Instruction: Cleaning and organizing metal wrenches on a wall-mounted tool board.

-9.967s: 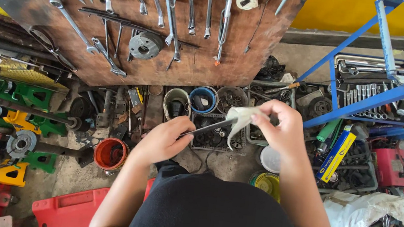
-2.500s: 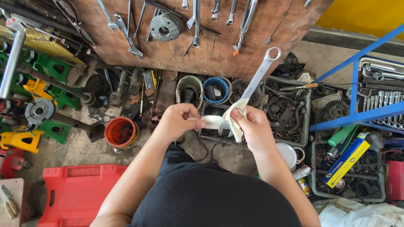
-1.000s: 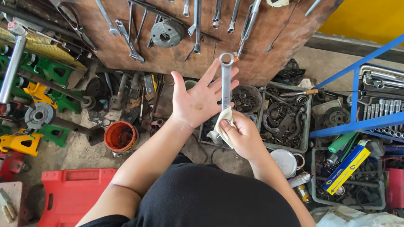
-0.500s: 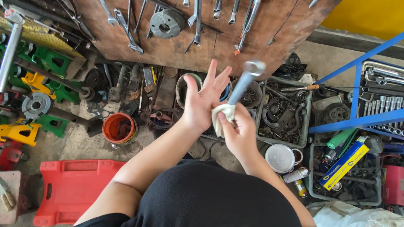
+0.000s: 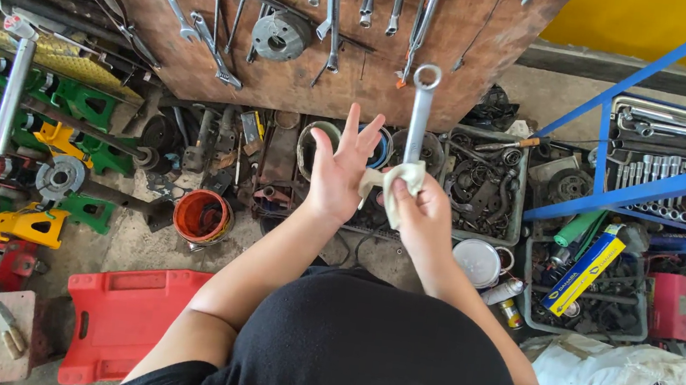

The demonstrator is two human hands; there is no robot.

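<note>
My right hand (image 5: 421, 218) is closed around a pale rag (image 5: 394, 188), and through the rag my fingers grip the lower shaft of a long silver wrench (image 5: 419, 116). The wrench stands nearly upright above my fist, its ring end at the top, in front of the brown wooden tool board (image 5: 291, 43). A tail of the rag hangs out of my fist toward my other hand.

My left hand (image 5: 336, 175) is just beside the right one, its fingers (image 5: 352, 131) spread open and pointing up, holding nothing. I cannot tell whether its palm brushes the hanging end of the rag or stays just clear of it.

Beyond my fingertips, more wrenches and a round metal disc (image 5: 279, 35) hang on the board. Below my hands, on the floor, sit trays of dark metal parts (image 5: 483, 190). Off past my left wrist stands an orange bucket (image 5: 200, 216), and nearer to me on that side lies a red plastic board (image 5: 121, 322). Farther out that way are green (image 5: 73, 96) and yellow stands (image 5: 30, 223). Past my right forearm there is a round metal tin (image 5: 476, 262), a blue and yellow box (image 5: 585, 269), and a blue shelf frame (image 5: 642, 177) carrying rows of sockets.
</note>
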